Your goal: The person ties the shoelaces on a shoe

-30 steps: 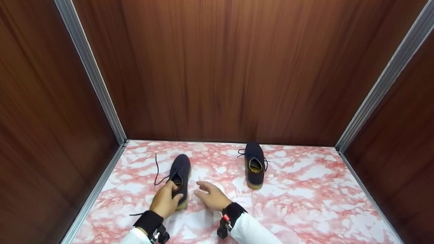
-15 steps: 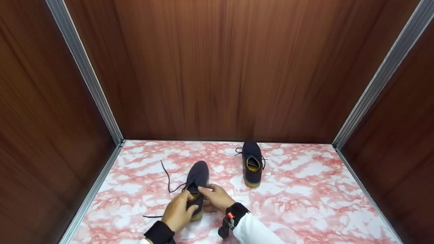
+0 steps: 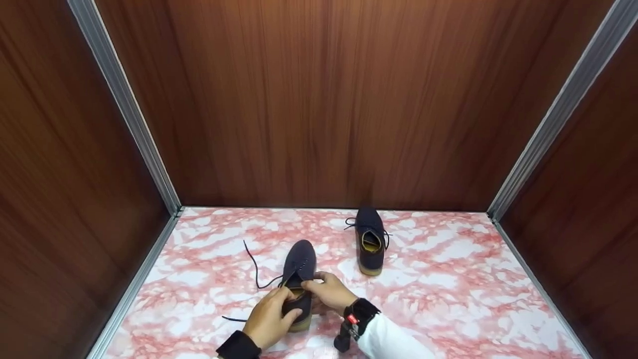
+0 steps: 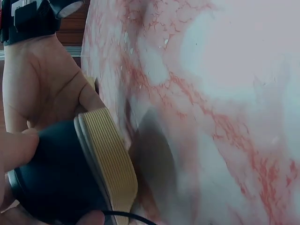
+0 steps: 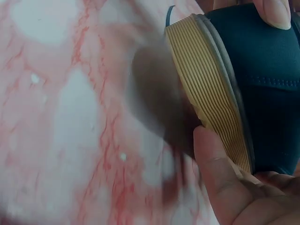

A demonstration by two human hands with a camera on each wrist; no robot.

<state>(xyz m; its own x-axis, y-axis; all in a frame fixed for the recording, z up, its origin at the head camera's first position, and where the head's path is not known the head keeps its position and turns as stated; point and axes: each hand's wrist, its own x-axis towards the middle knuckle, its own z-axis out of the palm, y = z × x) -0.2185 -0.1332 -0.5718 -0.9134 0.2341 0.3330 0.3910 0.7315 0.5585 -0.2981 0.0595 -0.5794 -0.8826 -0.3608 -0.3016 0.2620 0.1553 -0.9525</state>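
A dark navy shoe (image 3: 301,257) with a ribbed tan sole (image 4: 108,154) is between my two hands, its toe pointing away from me. My left hand (image 3: 269,318) grips its left side and heel end, with fingers at the opening. On the other side my right hand (image 3: 336,293) holds the collar, thumb on top, and its fingers touch the sole (image 5: 206,89) in the right wrist view. Both wrist views show a shadow apart from the sole, so the shoe looks slightly raised. A loose dark lace (image 3: 255,264) trails off to the left.
A matching shoe (image 3: 369,219), its lace tied, stands at the back right near the rear wood panel (image 3: 319,109). Pink and white marbled surface (image 3: 438,279) lies all round. Wood side panels with grey metal edging (image 3: 132,109) enclose it.
The left hand has carried the shoe to the right and nearer to me, its lace trailing along. My right hand has come from beside the shoe to hold its right side.
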